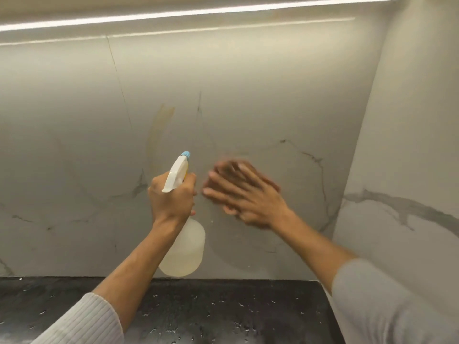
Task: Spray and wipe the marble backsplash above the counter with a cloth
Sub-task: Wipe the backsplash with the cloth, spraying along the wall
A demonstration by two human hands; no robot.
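The marble backsplash (248, 95) is grey-white with thin dark veins, and a yellowish smear (159, 127) marks it left of centre. My left hand (171, 197) grips the neck of a translucent spray bottle (183, 252). Its white trigger head has a blue nozzle (185, 154) that points up at the wall. Just right of the bottle, my right hand (243, 194) lies flat against the backsplash with its fingers spread. It is motion-blurred, and no cloth shows under or around it.
A black speckled counter (198, 309) runs along the bottom. A marble side wall (409, 170) closes the corner on the right. A bright light strip (198, 13) glows under the cabinet above.
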